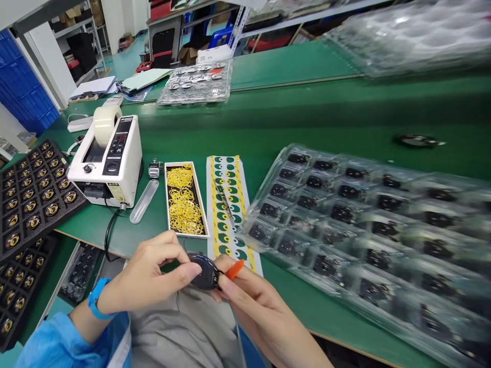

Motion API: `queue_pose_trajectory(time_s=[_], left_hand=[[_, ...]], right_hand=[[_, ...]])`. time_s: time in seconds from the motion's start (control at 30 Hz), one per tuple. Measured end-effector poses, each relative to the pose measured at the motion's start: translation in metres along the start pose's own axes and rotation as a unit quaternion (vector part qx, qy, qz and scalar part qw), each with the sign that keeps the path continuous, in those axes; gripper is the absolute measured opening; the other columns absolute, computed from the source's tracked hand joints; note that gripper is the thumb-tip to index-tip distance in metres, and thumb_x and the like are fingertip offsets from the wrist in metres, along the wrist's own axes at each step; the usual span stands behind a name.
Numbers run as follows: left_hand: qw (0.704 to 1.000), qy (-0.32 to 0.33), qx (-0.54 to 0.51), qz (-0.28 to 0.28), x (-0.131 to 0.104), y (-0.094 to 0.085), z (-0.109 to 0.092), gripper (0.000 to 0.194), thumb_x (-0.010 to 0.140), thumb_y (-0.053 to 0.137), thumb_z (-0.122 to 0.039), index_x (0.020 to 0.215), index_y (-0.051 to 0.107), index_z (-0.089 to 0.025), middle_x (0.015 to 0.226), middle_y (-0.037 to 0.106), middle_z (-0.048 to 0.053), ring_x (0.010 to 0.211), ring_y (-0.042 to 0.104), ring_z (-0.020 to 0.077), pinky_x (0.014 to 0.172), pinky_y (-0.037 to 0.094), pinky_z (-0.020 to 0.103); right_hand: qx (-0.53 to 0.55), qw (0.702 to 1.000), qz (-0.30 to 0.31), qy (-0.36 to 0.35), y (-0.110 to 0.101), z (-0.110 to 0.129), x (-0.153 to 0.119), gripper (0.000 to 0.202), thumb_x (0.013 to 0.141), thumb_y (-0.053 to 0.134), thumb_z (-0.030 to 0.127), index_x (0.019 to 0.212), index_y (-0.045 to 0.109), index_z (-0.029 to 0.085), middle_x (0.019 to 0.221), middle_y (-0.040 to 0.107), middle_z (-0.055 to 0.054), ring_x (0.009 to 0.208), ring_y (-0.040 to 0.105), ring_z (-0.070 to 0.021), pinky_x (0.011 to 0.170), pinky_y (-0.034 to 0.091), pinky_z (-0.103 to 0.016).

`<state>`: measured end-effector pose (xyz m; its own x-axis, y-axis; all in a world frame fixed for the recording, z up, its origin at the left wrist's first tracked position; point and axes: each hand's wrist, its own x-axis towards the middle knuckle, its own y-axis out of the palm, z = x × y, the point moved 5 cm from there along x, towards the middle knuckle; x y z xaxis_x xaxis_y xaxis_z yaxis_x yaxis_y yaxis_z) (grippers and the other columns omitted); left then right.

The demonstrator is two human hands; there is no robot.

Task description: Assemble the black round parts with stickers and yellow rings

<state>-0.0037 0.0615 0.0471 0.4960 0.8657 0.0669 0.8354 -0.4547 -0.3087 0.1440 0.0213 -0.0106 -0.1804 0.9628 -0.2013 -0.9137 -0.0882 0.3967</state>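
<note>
Between my two hands, over my lap at the bench's front edge, is a dark, glossy, rounded watch case (204,272). My left hand (157,271) pinches its left side, thumb lying on the face toward me. With thumb and fingers, my right hand (249,296) grips the opposite edge. An orange pointed tip (235,269) sticks out from the right fingers; the rest of that item is hidden. Just beyond the hands lie a white box (207,225) of yellow rings (186,204) and a sheet of yellow die-cut stickers (229,204).
A clear tray (276,245) of dark parts covers the right side. At left stand a white tape dispenser (130,153) and black foam trays (23,204) of round parts. Near them are a tally counter (154,168) and a clear plastic strip (144,202). Another tray (195,82) sits behind.
</note>
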Motion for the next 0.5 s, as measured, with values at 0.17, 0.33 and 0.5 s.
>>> queue_pose_trajectory(time_s=[0.17, 0.33, 0.5], left_hand=[[1.0, 0.012, 0.018, -0.005, -0.0008, 0.001, -0.0011, 0.025, 0.094, 0.06, -0.024, 0.07, 0.056, -0.017, 0.076, 0.044, -0.003, 0.069, 0.043, 0.0116, 0.063, 0.032, 0.025], [0.999, 0.016, 0.028, -0.001, 0.0001, 0.0007, 0.0004, 0.026, 0.093, 0.06, -0.024, 0.068, 0.055, -0.018, 0.075, 0.044, -0.002, 0.068, 0.044, 0.0125, 0.064, 0.034, 0.026], [0.999, 0.016, 0.037, -0.002, -0.0004, 0.0007, 0.0007, 0.026, 0.093, 0.059, -0.023, 0.069, 0.054, -0.018, 0.074, 0.044, -0.002, 0.067, 0.045, 0.0123, 0.063, 0.035, 0.025]], right_hand=[[-0.026, 1.0, 0.012, -0.001, -0.0021, -0.0017, 0.0016, 0.046, 0.082, 0.073, 0.067, 0.076, 0.067, 0.022, 0.069, 0.055, 0.0, 0.068, 0.048, -0.0152, 0.066, 0.039, -0.026], [-0.031, 0.999, -0.027, 0.026, 0.0011, 0.0032, -0.0013, 0.05, 0.077, 0.075, 0.071, 0.075, 0.067, 0.022, 0.07, 0.053, 0.0, 0.07, 0.048, -0.0166, 0.069, 0.039, -0.028], [-0.031, 0.999, -0.032, 0.031, 0.0042, 0.0048, -0.0011, 0.05, 0.074, 0.077, 0.071, 0.073, 0.067, 0.022, 0.069, 0.053, 0.0, 0.069, 0.047, -0.0171, 0.068, 0.039, -0.029]])
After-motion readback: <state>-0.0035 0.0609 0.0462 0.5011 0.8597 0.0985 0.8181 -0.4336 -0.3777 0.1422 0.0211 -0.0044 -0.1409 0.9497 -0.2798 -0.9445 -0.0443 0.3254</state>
